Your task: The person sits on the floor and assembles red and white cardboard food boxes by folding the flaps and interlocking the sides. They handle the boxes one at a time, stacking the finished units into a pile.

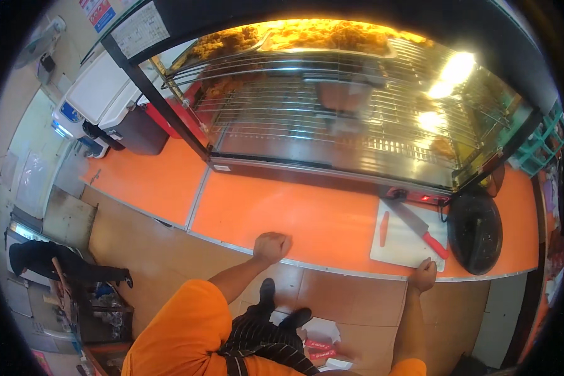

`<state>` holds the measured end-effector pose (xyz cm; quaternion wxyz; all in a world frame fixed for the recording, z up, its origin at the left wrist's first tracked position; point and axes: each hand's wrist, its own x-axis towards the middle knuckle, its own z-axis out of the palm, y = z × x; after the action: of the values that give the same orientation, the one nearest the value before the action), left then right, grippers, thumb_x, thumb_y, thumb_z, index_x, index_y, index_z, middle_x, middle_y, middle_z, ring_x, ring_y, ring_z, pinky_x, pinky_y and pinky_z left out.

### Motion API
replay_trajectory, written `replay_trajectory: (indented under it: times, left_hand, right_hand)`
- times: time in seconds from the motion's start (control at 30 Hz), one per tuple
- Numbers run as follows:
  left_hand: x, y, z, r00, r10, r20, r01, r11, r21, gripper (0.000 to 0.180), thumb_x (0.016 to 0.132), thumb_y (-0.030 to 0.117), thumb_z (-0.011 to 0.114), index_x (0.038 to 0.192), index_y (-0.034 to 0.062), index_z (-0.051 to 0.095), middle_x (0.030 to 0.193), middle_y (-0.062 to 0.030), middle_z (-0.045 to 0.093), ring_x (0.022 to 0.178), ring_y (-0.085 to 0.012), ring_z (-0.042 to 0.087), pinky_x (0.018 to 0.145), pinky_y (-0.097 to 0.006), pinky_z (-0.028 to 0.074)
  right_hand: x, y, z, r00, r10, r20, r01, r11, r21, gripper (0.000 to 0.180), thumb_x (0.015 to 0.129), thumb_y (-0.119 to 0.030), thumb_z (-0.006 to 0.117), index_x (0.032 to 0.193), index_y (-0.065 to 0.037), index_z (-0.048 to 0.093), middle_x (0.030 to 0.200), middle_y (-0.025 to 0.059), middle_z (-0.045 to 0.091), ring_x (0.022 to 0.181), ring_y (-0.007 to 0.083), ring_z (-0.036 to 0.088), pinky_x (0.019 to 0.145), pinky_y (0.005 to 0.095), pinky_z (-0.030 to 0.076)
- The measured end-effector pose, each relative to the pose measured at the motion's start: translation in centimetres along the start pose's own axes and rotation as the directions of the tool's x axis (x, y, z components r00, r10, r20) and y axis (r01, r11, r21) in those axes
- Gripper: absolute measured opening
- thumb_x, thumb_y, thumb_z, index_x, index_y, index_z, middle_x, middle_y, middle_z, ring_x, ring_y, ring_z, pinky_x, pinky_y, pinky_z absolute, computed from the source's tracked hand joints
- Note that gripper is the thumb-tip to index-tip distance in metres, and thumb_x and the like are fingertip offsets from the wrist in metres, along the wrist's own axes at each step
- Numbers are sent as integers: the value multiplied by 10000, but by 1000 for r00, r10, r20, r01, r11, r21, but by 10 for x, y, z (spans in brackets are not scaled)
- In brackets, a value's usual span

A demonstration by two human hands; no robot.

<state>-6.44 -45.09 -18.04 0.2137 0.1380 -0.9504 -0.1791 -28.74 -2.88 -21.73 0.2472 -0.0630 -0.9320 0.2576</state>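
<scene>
Both of the worker's hands are curled into fists at the front of the orange counter (319,210), and I see nothing gripped in either; the left hand (272,247) is clenched at the counter's metal edge, with bare orange surface beyond it, though I cannot tell whether it rests there or sits just above; the right hand (424,274), fingers folded in, is at the near right corner of a white cutting board (395,254), and whether it touches the board I cannot tell either.

The board lies flat on the counter, in front of the right end of a glass food case (338,172); a large knife (422,232) lies slantwise on it, blade toward the case, red handle toward the right hand and well within its reach; a narrow orange-red thing (384,229) lies to the left of the blade; just right of the board is a black round vessel (476,232).

Inside the lit case, trays of browned food (329,41) fill the upper shelf; over on the left, a person in dark clothes (69,263) stands well apart from the counter.
</scene>
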Motion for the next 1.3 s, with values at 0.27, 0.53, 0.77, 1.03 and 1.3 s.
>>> replay_trajectory:
  times: [0.27,0.53,0.77,1.03,1.3]
  left_hand:
    - [1,1,1,1000,-2,3,2,1000,4,344,857,217,572,557,50,581,571,-157,592,532,-335,599,545,-443,498]
    - [4,5,-6,998,-10,59,9,1000,15,344,902,239,560,614,60,618,607,-147,613,571,-329,616,579,-440,505]
    - [-2,0,3,999,-5,44,4,1000,20,368,900,258,556,600,50,607,594,-154,603,566,-340,608,585,-443,502]
    - [-3,-1,6,998,21,51,-24,999,46,369,889,245,556,591,34,607,607,-163,608,582,-329,609,579,-456,493]
    - [-7,-10,-2,999,9,48,-12,998,68,388,893,273,507,613,33,625,652,-185,624,602,-353,616,601,-476,502]
  right_hand:
    - [0,7,4,1000,-4,1,4,1000,-22,378,964,-299,530,703,-37,454,697,141,519,636,342,516,591,451,421]
    - [1,6,5,999,40,16,-40,999,-33,370,962,-292,537,705,-36,463,716,155,538,650,358,528,596,452,426]
    - [0,10,2,1000,27,13,-27,1000,12,320,954,-262,539,719,-45,512,730,164,562,670,367,552,594,464,435]
    - [1,14,10,996,-46,-75,47,999,9,297,949,-252,541,730,-52,543,757,139,584,694,358,564,624,461,453]
    - [-102,-24,-33,993,48,-107,-1,916,401,285,953,-185,540,747,10,512,698,201,503,661,325,533,614,445,408]
